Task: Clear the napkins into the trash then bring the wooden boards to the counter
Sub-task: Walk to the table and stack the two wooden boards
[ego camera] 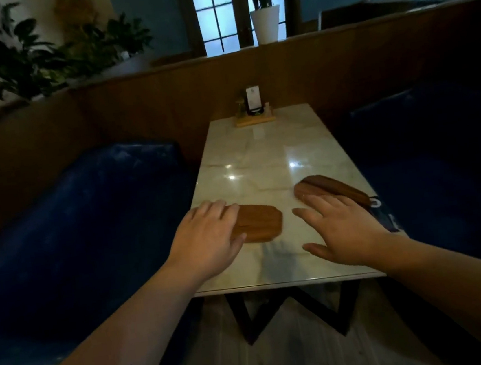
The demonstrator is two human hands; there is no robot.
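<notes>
Two wooden boards lie on the pale marble table (260, 155). The left board (261, 222) sits near the table's left front. My left hand (207, 241) hovers over its left end with fingers spread, covering that end; whether it touches the wood I cannot tell. The right board (321, 187) lies at an angle near the right edge. My right hand (341, 227) is open above its near end, fingers apart, holding nothing. I see no napkins on the table.
A small wooden stand with a card and condiments (254, 107) sits at the table's far end. Blue upholstered seats flank the table, left (87, 231) and right (442, 157). A dark printed item (384, 213) lies at the right edge. Wooden partition and plants behind.
</notes>
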